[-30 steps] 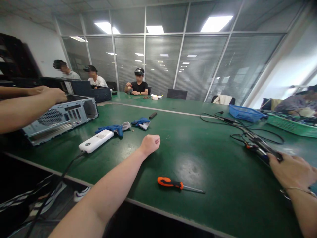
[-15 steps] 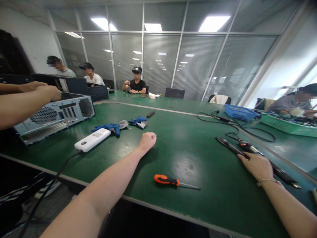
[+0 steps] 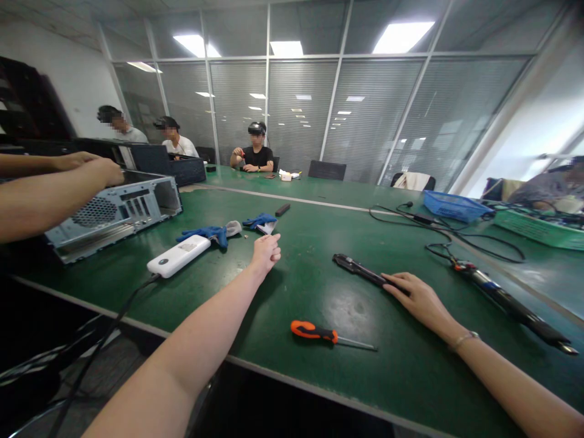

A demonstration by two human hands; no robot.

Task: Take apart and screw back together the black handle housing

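My right hand (image 3: pixel 413 298) holds a long, slim black casing piece (image 3: pixel 358 267) by its near end, its wider end pointing left just over the green table. My left hand (image 3: pixel 266 254) is raised near the middle of the table, its fingers curled in; whatever may be inside them is hidden. In front of both hands lies a screwdriver (image 3: pixel 314 331) with an orange and black handle, its shaft pointing right. To the right of my right hand rests a long black and silver corded device (image 3: pixel 511 298) with coloured wiring showing at its far end.
Blue-and-white gloves (image 3: pixel 207 234) and a white power bank-like box (image 3: pixel 180 255) with a cable lie left. A metal computer case (image 3: pixel 114 210) stands beyond, another person's arms (image 3: pixel 59 194) over it. Blue (image 3: pixel 456 207) and green baskets (image 3: pixel 538 226) sit at right. Several people sit around the table.
My right hand has moved left with the black casing piece, away from the corded device. My left hand has turned a little, its fingers loosening slightly from a tight fist.
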